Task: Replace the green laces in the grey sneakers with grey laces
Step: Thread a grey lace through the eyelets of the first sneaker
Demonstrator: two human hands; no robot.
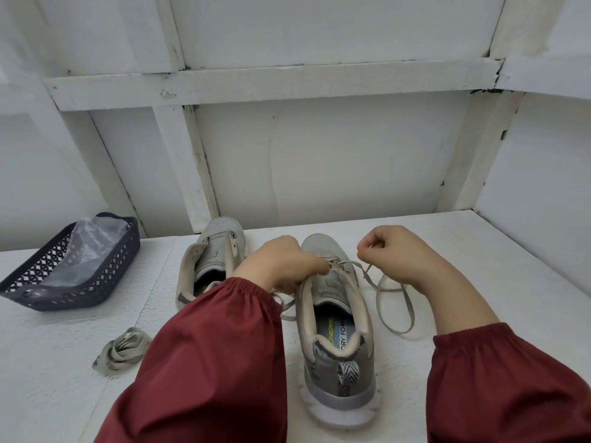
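White table (pixel 479 251): sneaker (pixel 339 356) lies toe-away, heel near; L hand (pixel 281 263), R hand (pixel 396 254) fingers pinch lace (pixel 378 298).

Near sneaker (pixel 339 372) upright, grey lace (pixel 377 298) part-threaded; far sneaker (pixel 220 231) unlaced; bundled lace (pixel 123 350) L.

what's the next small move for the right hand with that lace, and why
Probably bring the tip pinched in the right hand to the next free eyelet of the grey mesh sneaker and thread it. The thin grey lace seems to run only through the eyelets nearest the toe, where the left hand holds the shoe. The rest lies slack in a loop on the white table.
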